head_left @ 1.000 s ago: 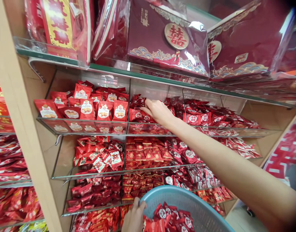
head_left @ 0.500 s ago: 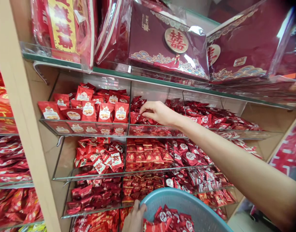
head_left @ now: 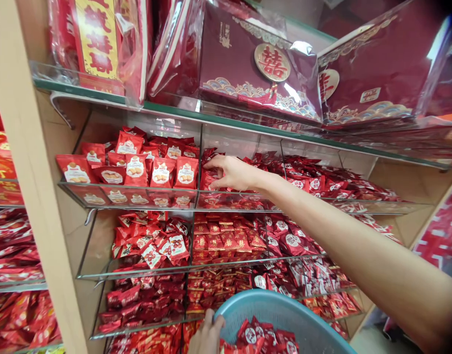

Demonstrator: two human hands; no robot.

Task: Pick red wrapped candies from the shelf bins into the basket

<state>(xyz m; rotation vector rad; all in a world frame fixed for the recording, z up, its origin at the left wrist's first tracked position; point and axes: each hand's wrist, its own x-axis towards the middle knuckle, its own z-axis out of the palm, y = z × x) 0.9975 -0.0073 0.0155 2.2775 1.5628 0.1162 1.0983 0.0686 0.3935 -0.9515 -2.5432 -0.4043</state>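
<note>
My right hand [head_left: 233, 173] reaches into the second compartment of the upper candy shelf. Its thumb and forefinger are apart and curve down over small dark red candy packets [head_left: 210, 178], touching them. No packet is lifted. At the bottom, my left hand [head_left: 206, 335] is closed at the left edge of a blue plastic basket [head_left: 262, 298], its fingertips at the rim. Inside the basket lie several red and dark red candy packets [head_left: 264, 337] with white print. The lower part of the left hand is cut off by the frame.
Red packets with white labels [head_left: 136, 167] fill the neighbouring compartment on the left. Clear front panels and dividers edge each shelf. Above runs a glass shelf edge [head_left: 166, 108] with maroon gift boxes [head_left: 240, 64]. A wooden upright [head_left: 37, 162] stands at left.
My right hand has lowered slightly and its thumb and forefinger have spread further over the packets. The left hand and basket stay nearly where they were.
</note>
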